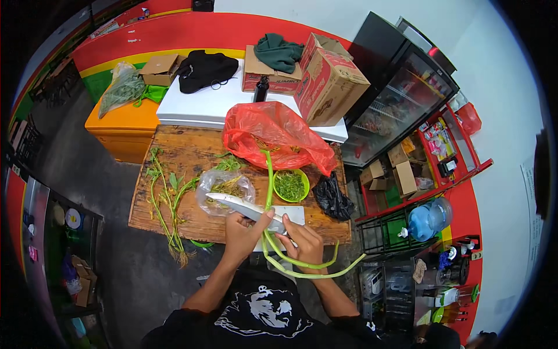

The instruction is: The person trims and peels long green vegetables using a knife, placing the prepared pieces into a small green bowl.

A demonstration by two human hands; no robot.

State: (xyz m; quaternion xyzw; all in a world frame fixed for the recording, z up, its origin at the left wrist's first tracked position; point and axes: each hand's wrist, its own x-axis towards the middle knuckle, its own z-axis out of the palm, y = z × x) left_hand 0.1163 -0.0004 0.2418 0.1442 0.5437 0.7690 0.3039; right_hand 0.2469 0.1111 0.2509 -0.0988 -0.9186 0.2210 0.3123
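Note:
My left hand (pixel 245 231) is closed around green plant stems (pixel 269 183) and against the side of a knife (pixel 237 205). The knife's broad blade points up to the left, and my right hand (pixel 305 244) grips it at its lower right end. The long stems reach up to a red plastic bag (pixel 274 131) and curve down below my right hand. Under the knife lies a white cutting board (pixel 296 213), partly hidden. Behind it stands a green bowl (pixel 307 188) of chopped greens. A clear plastic bag (pixel 205 203) with plant scraps lies left of it.
Leafy stalks with roots (pixel 174 218) lie at the left of the wooden table (pixel 187 135). A black plastic bag (pixel 333 198) is at the right edge. Beyond the table stand a white chest (pixel 196 104) with cardboard boxes (pixel 331 83) and an orange chest (pixel 122 124).

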